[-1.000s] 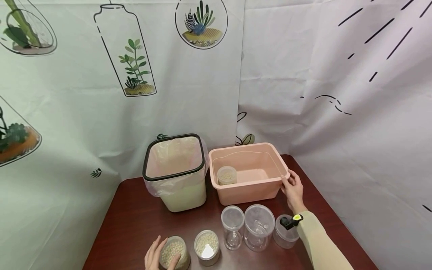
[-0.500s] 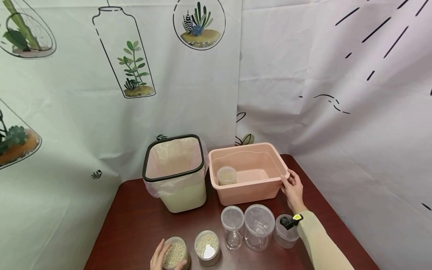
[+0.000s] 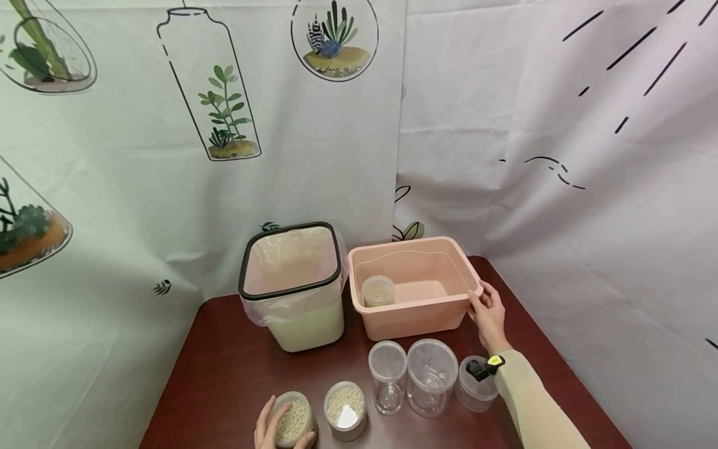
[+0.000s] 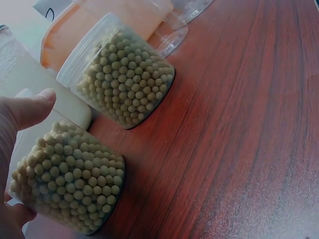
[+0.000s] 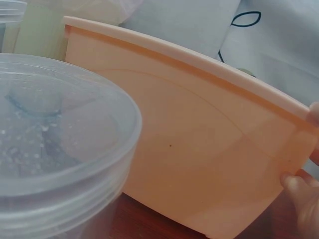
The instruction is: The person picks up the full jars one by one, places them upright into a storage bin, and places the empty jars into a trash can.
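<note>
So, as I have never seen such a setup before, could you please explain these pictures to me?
There is no machine: just a person's two bare hands. The widest view comes from a camera worn on the head; the close-ups come from wrist cameras.

The left hand holds a clear jar of pale balls. The right hand grips the corner of a pink plastic tub, which contains another ball-filled jar.

On the reddish-brown wooden table also stand one more jar of balls, three empty-looking clear jars and, left of the tub, a lined bin.
</note>
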The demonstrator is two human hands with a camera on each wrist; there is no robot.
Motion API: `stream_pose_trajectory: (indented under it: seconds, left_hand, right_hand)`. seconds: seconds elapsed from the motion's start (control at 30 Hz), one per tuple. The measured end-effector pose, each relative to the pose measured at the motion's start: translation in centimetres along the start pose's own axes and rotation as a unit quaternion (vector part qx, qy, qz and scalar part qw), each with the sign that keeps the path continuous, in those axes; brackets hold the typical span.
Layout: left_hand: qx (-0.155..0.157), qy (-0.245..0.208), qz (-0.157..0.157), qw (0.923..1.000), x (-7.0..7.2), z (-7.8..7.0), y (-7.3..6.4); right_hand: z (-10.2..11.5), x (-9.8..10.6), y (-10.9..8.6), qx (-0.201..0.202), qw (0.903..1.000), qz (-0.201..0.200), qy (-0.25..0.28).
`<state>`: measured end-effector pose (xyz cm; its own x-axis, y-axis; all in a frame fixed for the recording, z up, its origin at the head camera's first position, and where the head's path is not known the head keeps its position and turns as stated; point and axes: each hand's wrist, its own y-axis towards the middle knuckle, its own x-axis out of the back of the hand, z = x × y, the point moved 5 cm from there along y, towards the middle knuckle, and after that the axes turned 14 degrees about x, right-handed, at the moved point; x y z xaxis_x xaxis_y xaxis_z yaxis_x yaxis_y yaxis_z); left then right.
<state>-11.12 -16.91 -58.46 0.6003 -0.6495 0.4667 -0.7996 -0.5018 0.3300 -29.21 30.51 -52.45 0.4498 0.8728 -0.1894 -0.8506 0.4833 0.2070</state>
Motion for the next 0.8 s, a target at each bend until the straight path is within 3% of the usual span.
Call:
stream_pose_trajectory:
  seconds: [0.17, 0.37, 0.6, 0.8]
  left_hand:
    - [-0.010, 0.009, 0.000, 0.9999, -0.09, -0.07, -0.02]
    - [-0.014, 0.027, -0.027, 0.9992, -0.38, -0.40, 0.04]
    - [-0.046, 0.003, -0.058, 0.9972, -0.53, -0.32, 0.20]
    - [-0.071, -0.018, -0.066, 0.9951, -0.07, -0.66, 0.74]
  right_hand:
    - [0.03, 0.04, 0.00, 0.002, 1.0000, 0.003, -0.005]
    - [0.07, 0.18, 0.05, 0.006, 0.9999, -0.003, -0.009]
    - [0.03, -0.06, 0.05, 0.004, 1.0000, 0.001, -0.001]
    - [-0.10, -0.09, 0.05, -0.001, 1.0000, -0.005, 0.001]
